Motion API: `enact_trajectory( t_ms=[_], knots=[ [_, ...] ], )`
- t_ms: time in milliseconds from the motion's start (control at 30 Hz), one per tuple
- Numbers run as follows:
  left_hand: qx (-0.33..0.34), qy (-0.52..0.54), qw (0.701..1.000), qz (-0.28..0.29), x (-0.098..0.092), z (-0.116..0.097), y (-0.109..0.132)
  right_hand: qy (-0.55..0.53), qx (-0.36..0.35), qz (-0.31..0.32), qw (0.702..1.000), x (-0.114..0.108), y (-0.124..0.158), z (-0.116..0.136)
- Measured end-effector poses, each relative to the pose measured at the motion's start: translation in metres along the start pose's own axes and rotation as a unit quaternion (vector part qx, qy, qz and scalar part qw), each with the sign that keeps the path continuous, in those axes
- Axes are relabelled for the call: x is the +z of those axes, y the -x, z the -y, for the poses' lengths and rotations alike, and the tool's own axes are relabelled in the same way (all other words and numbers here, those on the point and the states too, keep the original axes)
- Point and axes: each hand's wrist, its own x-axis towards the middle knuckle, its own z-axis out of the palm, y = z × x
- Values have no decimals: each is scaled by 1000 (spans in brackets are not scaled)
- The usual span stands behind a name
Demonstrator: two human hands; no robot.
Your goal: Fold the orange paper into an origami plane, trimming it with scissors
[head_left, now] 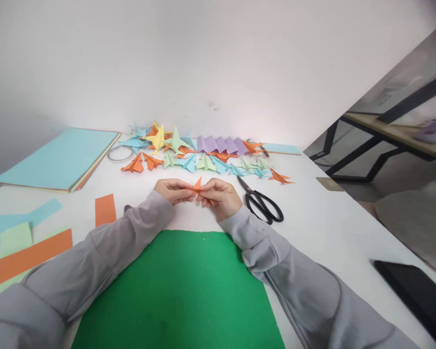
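Note:
Between my two hands is a small folded orange paper plane (197, 185), its pointed tip upward and a corner showing under the right fingers. My left hand (174, 190) pinches its left side between thumb and fingers. From the right, my right hand (221, 195) grips the other side, and the fingertips of both hands nearly meet. Much of the paper is hidden behind the fingers. Just beyond the hands lie rows of folded paper planes in orange (133, 164), green (205, 163) and blue (190, 164). Below the hands is a green sheet (181, 291) on the white table.
Black-handled scissors (263, 202) lie right of my right hand. A stack of coloured paper (58, 157) and a ring of tape (120, 153) are at the back left. Cut orange strips (32, 257) lie at left, a black tablet-like device (410, 286) at right. A wall (218, 63) stands behind.

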Motion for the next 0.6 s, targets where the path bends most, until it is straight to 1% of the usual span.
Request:
enact_trajectory(
  t_ms=[100, 233, 300, 467, 600],
  knots=[
    [19, -44, 999, -5, -1, -1, -1, 15, -8, 21, 1000, 0, 0, -1],
    [41, -99, 994, -7, -3, -1, -2, 33, -37, 49, 998, 2, 2, -3],
    [44, -103, 994, -10, -3, 0, -4, 35, -40, 48, 997, 3, 2, -4],
    [33, -75, 996, -35, -5, 6, -9, 24, -39, 49, 998, 3, 1, -3],
    [58, -72, 996, 22, -7, 5, -10, 17, -36, 52, 998, 1, 1, -3]
  ],
)
